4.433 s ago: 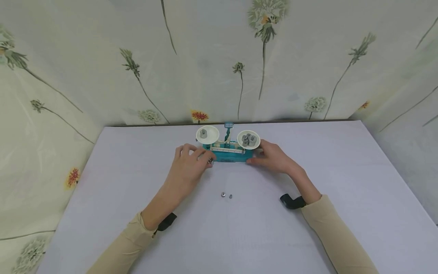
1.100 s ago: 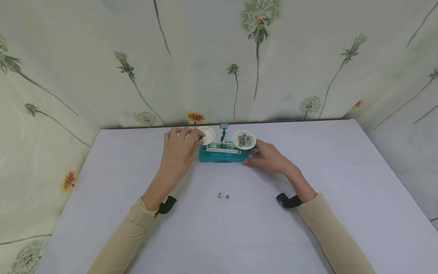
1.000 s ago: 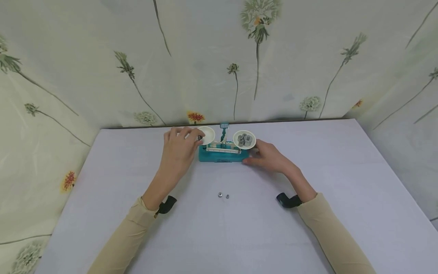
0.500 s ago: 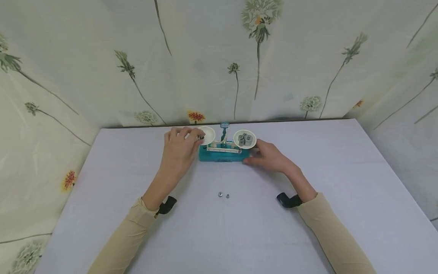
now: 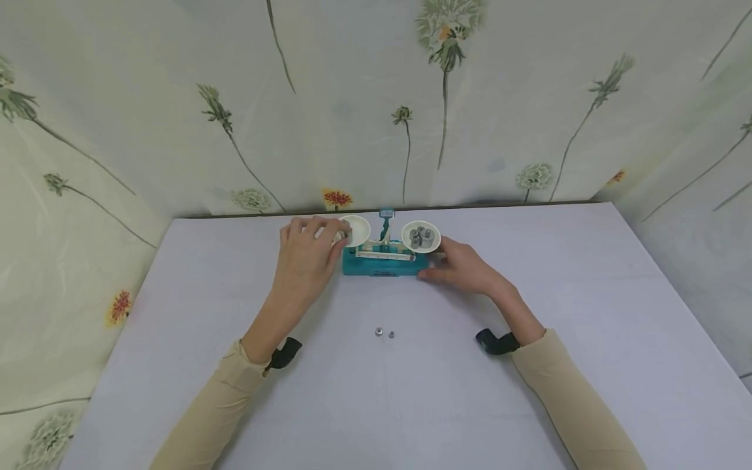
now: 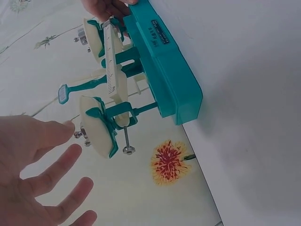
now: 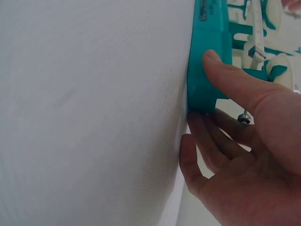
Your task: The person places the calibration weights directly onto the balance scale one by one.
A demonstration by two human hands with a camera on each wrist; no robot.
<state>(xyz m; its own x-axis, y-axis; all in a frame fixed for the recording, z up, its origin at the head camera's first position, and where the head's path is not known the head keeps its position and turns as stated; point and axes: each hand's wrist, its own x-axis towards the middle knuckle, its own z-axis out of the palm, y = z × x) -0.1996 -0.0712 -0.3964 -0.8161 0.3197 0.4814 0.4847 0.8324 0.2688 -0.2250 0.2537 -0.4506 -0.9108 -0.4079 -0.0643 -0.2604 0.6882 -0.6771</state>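
Observation:
A teal balance scale (image 5: 378, 264) stands near the table's far edge. Its right pan (image 5: 420, 236) carries several grey weights. My left hand (image 5: 320, 238) hovers at the left pan (image 5: 357, 230), and in the left wrist view this hand (image 6: 33, 165) has its fingers spread and straight. Its thumb tip is beside a small metal weight (image 6: 82, 134) at the left pan's (image 6: 96, 132) edge. My right hand (image 5: 455, 264) grips the right end of the scale. In the right wrist view its thumb (image 7: 225, 70) presses the base's (image 7: 207, 52) front and the fingers curl round the end.
Two small metal weights (image 5: 379, 333) (image 5: 391, 335) lie loose on the white table (image 5: 529, 405) in front of the scale. A flower-patterned cloth wall (image 5: 376, 98) rises close behind the scale and along both sides.
My left hand went from the base's front left corner up to the left pan carrying a small weight. In the last second both hands have hardly moved.

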